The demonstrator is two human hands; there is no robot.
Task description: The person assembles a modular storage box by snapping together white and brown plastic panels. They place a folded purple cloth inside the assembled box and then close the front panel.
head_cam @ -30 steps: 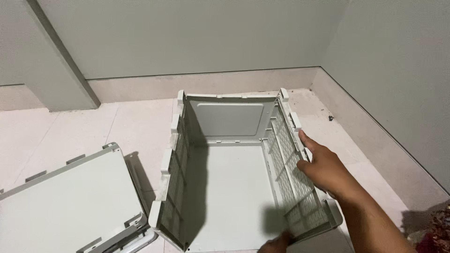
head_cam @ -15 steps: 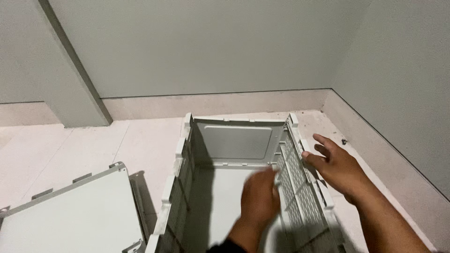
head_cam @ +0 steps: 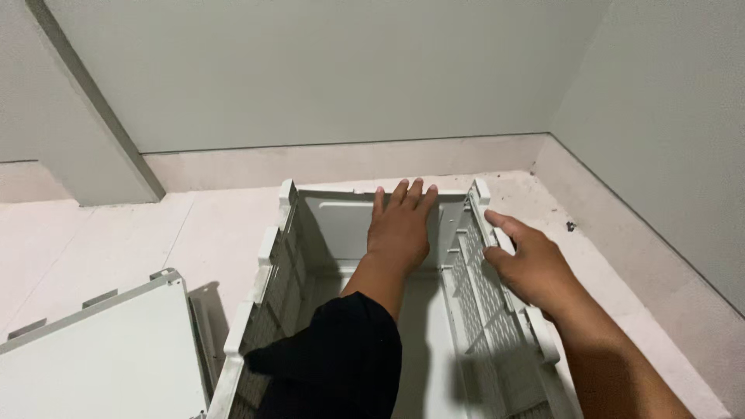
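Stood on pale tiled floor (head_cam: 155, 240) near the room corner: white plastic crate (head_cam: 264, 310), rectangular, perforated side walls, long axis pointing away toward the wall. Left hand (head_cam: 400, 225) spread flat against smooth far panel (head_cam: 341, 225), gripping nothing. Right hand (head_cam: 531, 264) open, resting on right wall rim. Flat white lid (head_cam: 101, 357) beside, left.

A folding crate (head_cam: 372, 310) sits on the floor (head_cam: 155, 233) in the room's far right corner, a left hand (head_cam: 400, 229) flat against its far panel (head_cam: 341, 221), a right hand (head_cam: 531, 264) on its right wall (head_cam: 485, 302); a lid (head_cam: 101, 361) lies near left.
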